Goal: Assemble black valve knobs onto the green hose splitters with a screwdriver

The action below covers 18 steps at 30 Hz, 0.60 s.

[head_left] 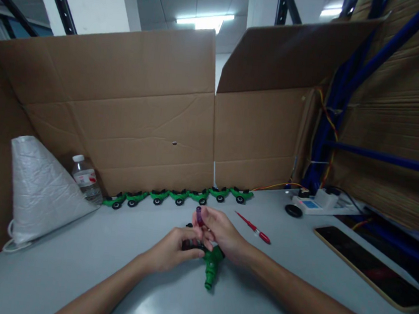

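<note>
Near the table's middle, my left hand [173, 248] pinches the dark part of a green toy vehicle [211, 269], whose narrow green end points toward me. My right hand [226, 233] is closed around a short purple handle [199, 216], held upright between thumb and fingers just above the toy. The lower end of that handle is hidden by the fingers, so its kind is unclear. Both hands meet over the toy and cover much of it. To the right of my right hand lies a red screwdriver [256, 229], apart from it.
Several green toy vehicles with black wheels [179, 197] stand in a row along the cardboard wall [141, 125]. A white bag [41, 194] and a plastic bottle [86, 179] are at left. At right are a phone [370, 264], a black ring [293, 211] and a power strip [309, 204].
</note>
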{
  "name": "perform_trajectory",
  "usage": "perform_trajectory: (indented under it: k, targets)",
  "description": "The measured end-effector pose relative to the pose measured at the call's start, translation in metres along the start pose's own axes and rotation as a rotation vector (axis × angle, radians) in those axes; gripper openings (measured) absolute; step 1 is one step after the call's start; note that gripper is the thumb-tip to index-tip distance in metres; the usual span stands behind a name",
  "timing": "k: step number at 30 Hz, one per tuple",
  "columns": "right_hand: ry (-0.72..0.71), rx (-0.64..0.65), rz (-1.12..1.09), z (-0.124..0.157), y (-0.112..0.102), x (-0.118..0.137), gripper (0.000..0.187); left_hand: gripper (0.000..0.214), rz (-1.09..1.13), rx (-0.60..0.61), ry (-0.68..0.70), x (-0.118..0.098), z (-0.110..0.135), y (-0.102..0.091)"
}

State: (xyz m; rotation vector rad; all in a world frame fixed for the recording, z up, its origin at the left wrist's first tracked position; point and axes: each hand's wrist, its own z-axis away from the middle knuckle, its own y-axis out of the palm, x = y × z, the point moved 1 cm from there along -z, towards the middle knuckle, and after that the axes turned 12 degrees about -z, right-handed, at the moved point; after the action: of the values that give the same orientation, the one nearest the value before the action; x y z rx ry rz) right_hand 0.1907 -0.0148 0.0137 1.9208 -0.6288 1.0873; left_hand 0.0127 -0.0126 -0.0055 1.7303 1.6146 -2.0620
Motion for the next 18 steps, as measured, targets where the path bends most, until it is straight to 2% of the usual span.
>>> perform_trajectory:
  k: [5,8,11,18]
  targets:
    - [-0.012,-0.015,0.007,0.0006,0.0025,0.0021,0.059,0.03,0.035,-0.009,0.018,0.0034,0.0019,0.0019]
    - [0.024,-0.042,-0.005,0.0004,0.0022,0.0038,0.065,0.031,0.03,-0.003,0.027,0.0004,0.0025,0.0009]
    - [0.037,-0.015,0.025,0.0004,-0.0006,0.0022,0.073,0.031,0.002,0.019,0.021,-0.0036,0.0022,-0.001]
    - [-0.056,0.004,0.061,-0.0003,-0.0026,-0.0018,0.057,0.032,-0.003,0.011,0.0,0.0009,0.0015,0.0008]
